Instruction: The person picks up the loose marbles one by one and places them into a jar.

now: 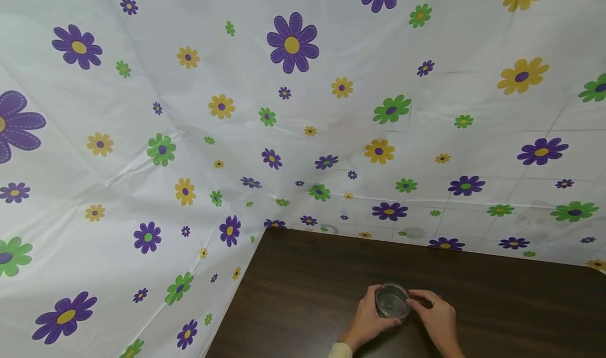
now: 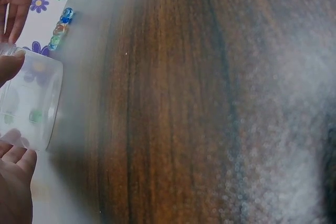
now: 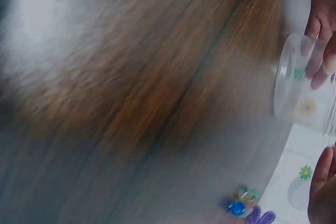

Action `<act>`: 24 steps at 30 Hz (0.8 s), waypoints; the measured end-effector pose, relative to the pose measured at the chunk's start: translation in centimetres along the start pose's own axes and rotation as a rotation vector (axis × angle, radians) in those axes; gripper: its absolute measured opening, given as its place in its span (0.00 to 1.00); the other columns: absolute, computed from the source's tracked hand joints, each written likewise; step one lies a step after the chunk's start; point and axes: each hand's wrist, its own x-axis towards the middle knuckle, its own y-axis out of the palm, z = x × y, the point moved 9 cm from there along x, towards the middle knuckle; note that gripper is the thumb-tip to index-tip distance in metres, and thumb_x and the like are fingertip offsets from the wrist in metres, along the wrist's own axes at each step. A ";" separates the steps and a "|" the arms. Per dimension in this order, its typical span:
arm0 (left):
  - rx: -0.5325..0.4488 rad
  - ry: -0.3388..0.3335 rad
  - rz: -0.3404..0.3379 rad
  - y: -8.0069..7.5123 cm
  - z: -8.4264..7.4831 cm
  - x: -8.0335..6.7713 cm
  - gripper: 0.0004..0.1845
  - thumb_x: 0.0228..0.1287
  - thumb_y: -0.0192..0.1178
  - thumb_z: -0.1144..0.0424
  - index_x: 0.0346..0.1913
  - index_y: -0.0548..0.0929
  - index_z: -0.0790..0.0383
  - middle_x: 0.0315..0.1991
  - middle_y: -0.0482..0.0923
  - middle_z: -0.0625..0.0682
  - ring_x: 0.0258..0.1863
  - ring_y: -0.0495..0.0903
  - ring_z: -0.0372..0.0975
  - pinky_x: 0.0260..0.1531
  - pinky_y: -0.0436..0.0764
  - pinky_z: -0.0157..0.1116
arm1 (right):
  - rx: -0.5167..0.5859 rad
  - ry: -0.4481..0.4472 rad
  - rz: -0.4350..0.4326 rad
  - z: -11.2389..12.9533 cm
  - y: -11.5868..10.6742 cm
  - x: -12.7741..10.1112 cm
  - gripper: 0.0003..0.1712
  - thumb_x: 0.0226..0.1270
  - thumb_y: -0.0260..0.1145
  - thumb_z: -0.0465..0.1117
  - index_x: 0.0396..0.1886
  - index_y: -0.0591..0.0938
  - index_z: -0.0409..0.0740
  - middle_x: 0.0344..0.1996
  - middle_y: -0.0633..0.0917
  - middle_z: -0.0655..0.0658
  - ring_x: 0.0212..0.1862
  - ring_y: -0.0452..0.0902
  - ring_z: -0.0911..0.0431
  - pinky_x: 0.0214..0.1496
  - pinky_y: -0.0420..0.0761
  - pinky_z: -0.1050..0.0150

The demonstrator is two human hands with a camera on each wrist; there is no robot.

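A clear round plastic jar (image 1: 393,301) is held between both hands above the dark table. My left hand (image 1: 369,318) grips its left side, fingers and thumb spread round the wall. At the right edge of the rim, my right hand (image 1: 434,316) pinches with thumb and forefinger. Both wrist views catch the clear jar side-on, partly cut off by the frame edge. Whether a see-through lid sits on it, I cannot tell. Several coloured glass marbles (image 2: 61,29) lie in a line on the table beyond the jar, beside the right hand.
The dark wood-grain table (image 1: 303,274) meets a white sheet (image 1: 331,11) printed with purple, yellow and green flowers. This sheet rises as a wall behind the table and along its left side. Light glares off the tabletop in the wrist views.
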 end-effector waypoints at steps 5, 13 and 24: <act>0.007 -0.007 0.000 0.1 -0.2 -0.1 0.44 0.48 0.85 0.56 0.66 0.70 0.53 0.61 0.79 0.49 0.57 0.79 0.37 0.54 0.78 0.36 | -0.062 0.085 0.014 -2.0 -1.7 -0.3 0.13 0.57 0.81 0.35 0.42 0.91 0.41 0.38 0.91 0.42 0.33 0.79 0.74 0.35 0.74 0.78; 0.000 -0.019 -0.006 -0.3 -0.5 -0.1 0.44 0.47 0.85 0.57 0.66 0.71 0.54 0.59 0.80 0.51 0.56 0.79 0.38 0.53 0.78 0.37 | -0.188 0.069 0.054 -4.2 -3.6 -0.2 0.21 0.55 0.80 0.33 0.48 0.86 0.30 0.43 0.86 0.32 0.42 0.85 0.41 0.44 0.83 0.48; -0.003 -0.027 -0.005 -0.3 -0.3 -0.1 0.44 0.48 0.85 0.56 0.67 0.71 0.53 0.60 0.80 0.49 0.55 0.79 0.37 0.53 0.78 0.38 | -0.237 0.107 0.162 -6.6 -4.2 -0.6 0.27 0.58 0.78 0.32 0.54 0.79 0.23 0.46 0.79 0.26 0.44 0.81 0.36 0.40 0.83 0.46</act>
